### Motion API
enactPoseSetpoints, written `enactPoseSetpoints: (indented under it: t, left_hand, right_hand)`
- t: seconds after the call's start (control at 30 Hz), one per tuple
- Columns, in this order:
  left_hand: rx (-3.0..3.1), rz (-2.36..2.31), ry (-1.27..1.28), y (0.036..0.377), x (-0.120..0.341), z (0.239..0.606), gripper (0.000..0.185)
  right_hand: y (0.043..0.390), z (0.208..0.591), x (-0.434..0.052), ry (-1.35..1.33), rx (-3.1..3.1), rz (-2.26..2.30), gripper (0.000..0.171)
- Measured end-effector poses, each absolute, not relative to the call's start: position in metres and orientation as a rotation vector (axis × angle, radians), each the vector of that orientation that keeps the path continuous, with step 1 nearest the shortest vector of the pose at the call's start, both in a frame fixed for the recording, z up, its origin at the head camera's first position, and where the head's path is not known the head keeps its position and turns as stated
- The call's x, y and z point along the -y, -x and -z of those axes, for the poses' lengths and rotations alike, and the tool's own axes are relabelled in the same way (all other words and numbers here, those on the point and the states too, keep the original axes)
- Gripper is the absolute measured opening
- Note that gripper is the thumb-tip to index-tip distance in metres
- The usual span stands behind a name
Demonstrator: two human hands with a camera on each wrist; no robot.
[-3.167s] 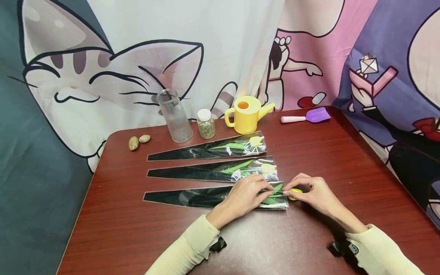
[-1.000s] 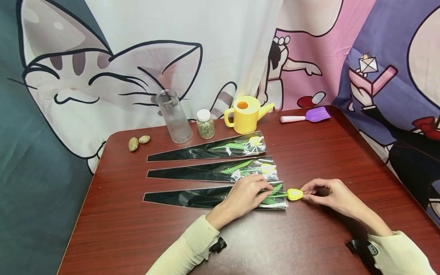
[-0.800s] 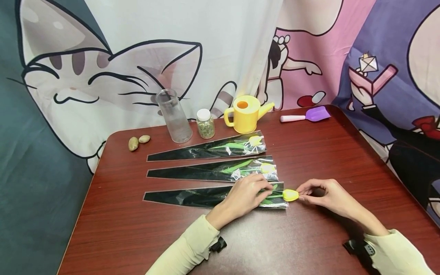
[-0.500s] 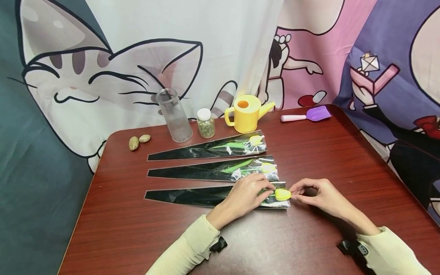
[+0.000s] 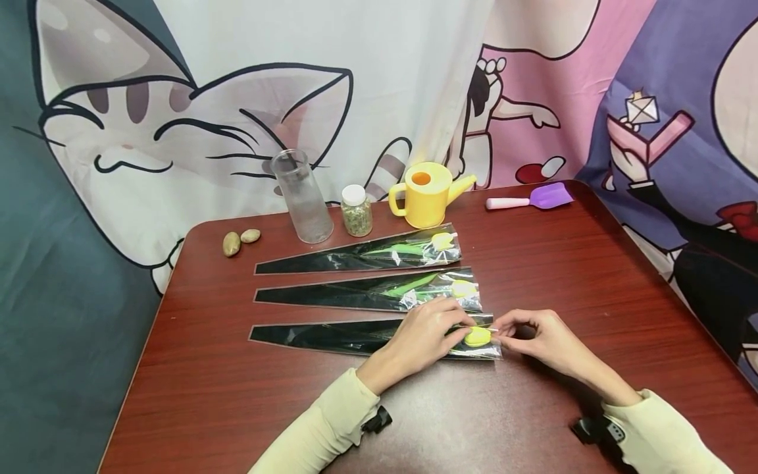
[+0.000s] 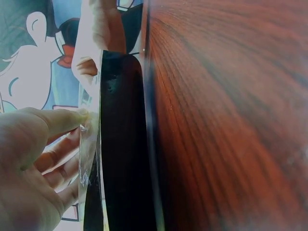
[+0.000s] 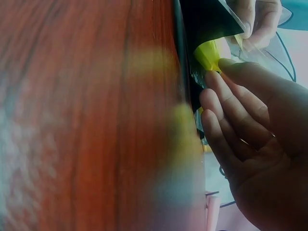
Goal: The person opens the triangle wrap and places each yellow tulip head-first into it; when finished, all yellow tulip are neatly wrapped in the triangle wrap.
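My right hand (image 5: pixel 535 336) pinches the tip of a yellow tulip (image 5: pixel 477 336) between thumb and forefinger. The bloom lies inside the mouth of the nearest black-backed clear flower sleeve (image 5: pixel 331 337); in the right wrist view the tulip head (image 7: pixel 208 54) shows under the sleeve's raised black edge. My left hand (image 5: pixel 423 332) pinches the sleeve's clear film (image 6: pixel 89 134) close to its wide end, and covers the tulip's stem in the head view. Farther back lie a second sleeve with a tulip (image 5: pixel 367 293) and a third sleeve with a tulip (image 5: pixel 355 255).
Along the back of the reddish wooden table (image 5: pixel 195 395) stand a clear glass vase (image 5: pixel 304 204), a white-lidded jar (image 5: pixel 357 214) and a yellow watering can (image 5: pixel 426 201). A purple scoop (image 5: pixel 547 196) lies at right, two stones (image 5: pixel 231 244) at left. A printed cloth hangs behind.
The right hand first drew back right with the tulip head beyond the sleeve's mouth, then moved left, sliding the bloom into the sleeve. The left hand stays in place on the film.
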State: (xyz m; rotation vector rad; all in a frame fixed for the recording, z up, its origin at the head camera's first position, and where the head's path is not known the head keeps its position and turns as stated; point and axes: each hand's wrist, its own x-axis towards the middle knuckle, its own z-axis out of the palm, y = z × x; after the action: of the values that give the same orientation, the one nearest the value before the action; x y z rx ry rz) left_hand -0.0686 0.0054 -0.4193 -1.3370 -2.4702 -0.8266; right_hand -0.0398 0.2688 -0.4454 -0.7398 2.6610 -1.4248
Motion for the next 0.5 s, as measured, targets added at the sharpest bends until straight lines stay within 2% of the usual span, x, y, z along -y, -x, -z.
enactPoseSetpoints:
  t: [0.27,0.5]
  left_hand:
    - [2.484,0.818,1.347,0.069,-0.007,0.418,0.011]
    - [2.490,0.811,1.370,0.068,-0.007,0.417,0.014]
  right_hand:
    - [0.040,0.442,-0.274,0.754,-2.662,1.379,0.016]
    - [0.047,0.433,-0.286,0.745,-2.795,1.307,0.021]
